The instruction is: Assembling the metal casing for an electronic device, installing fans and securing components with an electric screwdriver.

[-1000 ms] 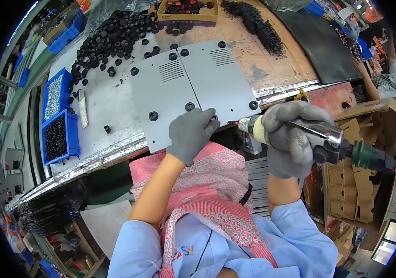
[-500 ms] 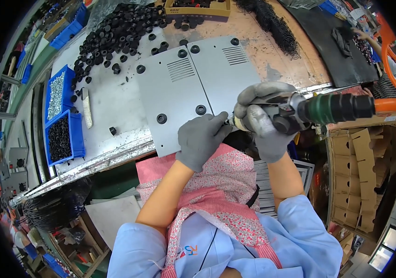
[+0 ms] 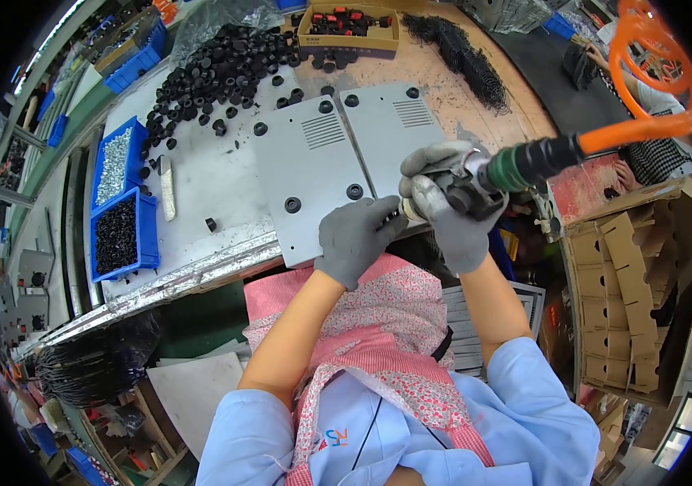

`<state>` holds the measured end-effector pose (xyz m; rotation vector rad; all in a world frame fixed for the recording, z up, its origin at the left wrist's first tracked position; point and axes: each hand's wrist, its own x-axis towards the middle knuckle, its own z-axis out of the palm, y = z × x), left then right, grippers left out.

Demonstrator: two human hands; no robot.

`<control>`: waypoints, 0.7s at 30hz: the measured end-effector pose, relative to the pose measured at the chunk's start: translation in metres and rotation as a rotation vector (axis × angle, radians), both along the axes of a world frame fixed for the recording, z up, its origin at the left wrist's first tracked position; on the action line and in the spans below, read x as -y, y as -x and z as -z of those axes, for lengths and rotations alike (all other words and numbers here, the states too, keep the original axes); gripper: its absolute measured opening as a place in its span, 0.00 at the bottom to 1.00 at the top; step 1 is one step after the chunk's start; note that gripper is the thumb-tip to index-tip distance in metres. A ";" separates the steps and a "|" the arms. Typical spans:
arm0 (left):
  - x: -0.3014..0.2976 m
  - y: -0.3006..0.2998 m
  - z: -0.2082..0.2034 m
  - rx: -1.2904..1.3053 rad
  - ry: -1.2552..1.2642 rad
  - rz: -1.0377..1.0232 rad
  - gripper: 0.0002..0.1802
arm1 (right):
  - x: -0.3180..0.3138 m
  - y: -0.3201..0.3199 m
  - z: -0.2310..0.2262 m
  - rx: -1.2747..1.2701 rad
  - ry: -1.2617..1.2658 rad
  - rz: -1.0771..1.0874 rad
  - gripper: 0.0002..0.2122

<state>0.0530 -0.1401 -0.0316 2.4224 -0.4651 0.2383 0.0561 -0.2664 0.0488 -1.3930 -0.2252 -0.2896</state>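
Observation:
Gloved in grey, my right hand is wrapped round a pneumatic screwdriver with a green band and an orange air hose. The tool's tip points left, toward my left hand, also gloved. The left fingers are closed at the tip; whatever they pinch there is too small to make out. Both hands are over the near edge of two grey metal panels, a left one and a right one, lying side by side. Round black rubber feet sit near the panels' corners, and each panel has vent slots.
Loose black rubber feet are heaped at the back left. Two blue bins hold silver fasteners and black screws. A metal strip lies nearby. Behind are an open carton and black coils. Cardboard dividers stand at right.
The screwdriver's rear end has tilted up and its hose now loops higher at the right. My right hand has shifted slightly left. The whole view has shifted a little.

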 end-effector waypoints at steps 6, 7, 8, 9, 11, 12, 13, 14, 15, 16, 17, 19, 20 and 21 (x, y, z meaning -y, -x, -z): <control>-0.001 0.005 -0.004 -0.182 0.105 0.029 0.12 | 0.009 0.009 -0.001 0.021 -0.194 0.000 0.08; 0.000 0.003 -0.005 -0.196 0.050 0.027 0.12 | 0.010 0.004 -0.001 0.003 -0.192 -0.028 0.09; 0.002 0.001 -0.005 -0.211 -0.004 0.026 0.13 | 0.008 0.000 0.000 -0.038 -0.147 -0.022 0.09; 0.004 0.001 -0.003 -0.210 -0.006 0.028 0.13 | 0.008 -0.002 0.002 -0.037 -0.148 -0.019 0.09; 0.009 0.001 0.002 -0.132 0.035 -0.066 0.12 | 0.010 -0.007 0.006 0.045 -0.037 0.024 0.09; 0.011 -0.001 0.002 -0.133 0.036 -0.070 0.12 | 0.010 -0.009 0.007 0.088 -0.060 0.000 0.10; 0.011 -0.002 0.000 -0.142 0.014 -0.059 0.12 | 0.011 -0.008 0.008 0.084 -0.060 -0.003 0.10; 0.011 -0.003 -0.002 -0.151 -0.007 -0.049 0.12 | 0.011 -0.007 0.009 0.096 -0.039 -0.004 0.11; 0.011 -0.003 -0.003 -0.155 -0.007 -0.052 0.12 | 0.011 -0.005 0.011 0.107 -0.019 -0.004 0.11; 0.011 -0.003 -0.004 -0.146 -0.010 -0.045 0.11 | 0.010 -0.003 0.006 0.089 -0.047 -0.006 0.10; 0.011 -0.002 -0.004 -0.136 -0.013 -0.036 0.11 | 0.011 -0.005 0.005 0.085 -0.048 -0.005 0.10; 0.011 -0.004 -0.003 -0.146 -0.025 -0.037 0.11 | 0.013 -0.014 -0.001 0.046 0.024 -0.004 0.09; 0.011 -0.005 -0.003 -0.153 -0.035 -0.039 0.11 | 0.009 -0.014 -0.008 0.033 -0.088 -0.007 0.07; 0.011 -0.005 -0.002 -0.153 -0.038 -0.037 0.11 | 0.008 -0.013 -0.017 0.034 -0.090 -0.005 0.07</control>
